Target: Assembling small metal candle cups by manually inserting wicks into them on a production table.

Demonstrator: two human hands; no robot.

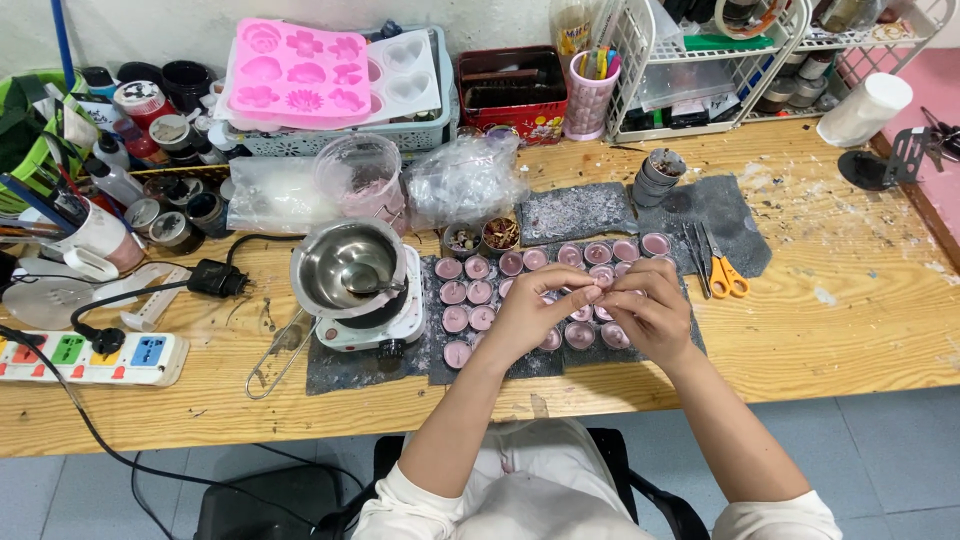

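Working over the pink tealight candles [470,293] right of the hotplate [370,320], our left hand [525,315] and right hand [650,310] pinch something tiny together, probably a wick; next it needs careful centering.

Long wooden workbench [850,330], pale grey tiled floor [880,440], white wall [140,30], dark chair [650,500]

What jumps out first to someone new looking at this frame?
Both hands, left hand and right hand, meet fingertip to fingertip at centre over rows of small pink-filled cups on a dark mat. Just left sits a steel pot on a small white hot plate. A bright pink flower mould tops the clutter at the back.
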